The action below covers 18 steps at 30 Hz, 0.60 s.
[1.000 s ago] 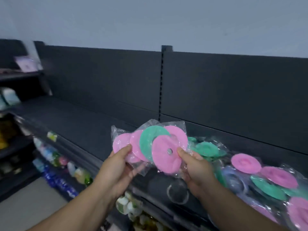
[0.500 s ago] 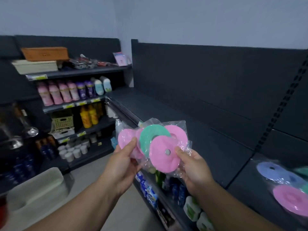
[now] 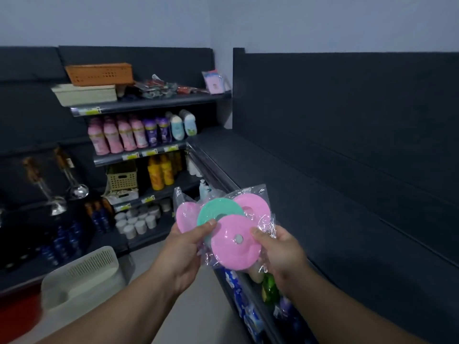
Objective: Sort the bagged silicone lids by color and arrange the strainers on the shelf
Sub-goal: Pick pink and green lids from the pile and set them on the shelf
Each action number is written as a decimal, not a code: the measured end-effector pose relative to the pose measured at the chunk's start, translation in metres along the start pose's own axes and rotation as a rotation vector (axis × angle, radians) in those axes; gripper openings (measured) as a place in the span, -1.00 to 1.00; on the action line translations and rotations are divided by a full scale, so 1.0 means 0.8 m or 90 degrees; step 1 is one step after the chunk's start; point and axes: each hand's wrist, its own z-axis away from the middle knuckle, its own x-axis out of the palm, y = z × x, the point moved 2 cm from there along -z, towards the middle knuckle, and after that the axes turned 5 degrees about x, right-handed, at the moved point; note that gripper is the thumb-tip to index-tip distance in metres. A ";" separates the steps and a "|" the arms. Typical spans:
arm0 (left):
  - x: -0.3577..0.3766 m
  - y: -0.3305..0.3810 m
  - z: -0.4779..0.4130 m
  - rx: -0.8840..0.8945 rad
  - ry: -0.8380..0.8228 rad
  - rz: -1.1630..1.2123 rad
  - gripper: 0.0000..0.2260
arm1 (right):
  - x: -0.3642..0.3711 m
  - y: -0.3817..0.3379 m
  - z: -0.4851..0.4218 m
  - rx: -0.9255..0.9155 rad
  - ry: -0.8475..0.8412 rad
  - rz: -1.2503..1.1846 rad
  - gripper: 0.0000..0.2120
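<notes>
Bagged lids (image 3: 224, 227): fan of discs in clear plastic, faces toward the camera, long axis running left to right, tilted up at right (one green among pink). Held in the air over the dark shelf's (image 3: 285, 194) front edge. Left hand (image 3: 185, 249) and right hand (image 3: 280, 252) pinch opposite sides, thumbs on top. Shelf surface beside it is bare.

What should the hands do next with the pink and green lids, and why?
Probably slide the green lid out from among the pink lids. Both the left hand and right hand grip one mixed fan of bagged lids above the dark shelf, so colors aren't separated yet.
</notes>
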 end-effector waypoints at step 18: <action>-0.053 0.030 -0.282 0.064 0.023 -0.029 -0.55 | 0.123 -0.082 -0.268 -0.198 -0.067 0.328 -0.69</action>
